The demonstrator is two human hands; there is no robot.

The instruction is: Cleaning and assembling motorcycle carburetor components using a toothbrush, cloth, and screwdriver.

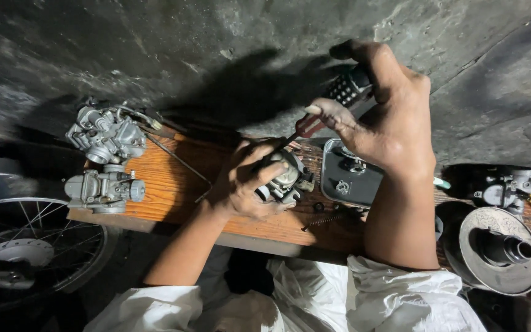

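In the head view, the left hand (241,181) is curled around a small metal carburetor (287,178) on the wooden board (167,184). Just above it, the right hand (388,123) grips a screwdriver (321,117), fingers pressed around the handle, its tip down at the carburetor. A metal cover (348,175) lies under the right wrist. Two more carburetors (106,160) sit well off beyond the left hand.

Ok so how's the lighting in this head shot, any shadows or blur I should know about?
Head view: bright light on the wooden board and both hands; the right hand with its screwdriver throws a dark shadow on the concrete floor behind; left hand and carburetor are sharp; the spoked wheel at the left edge is dim, and wide-angle curving shows.
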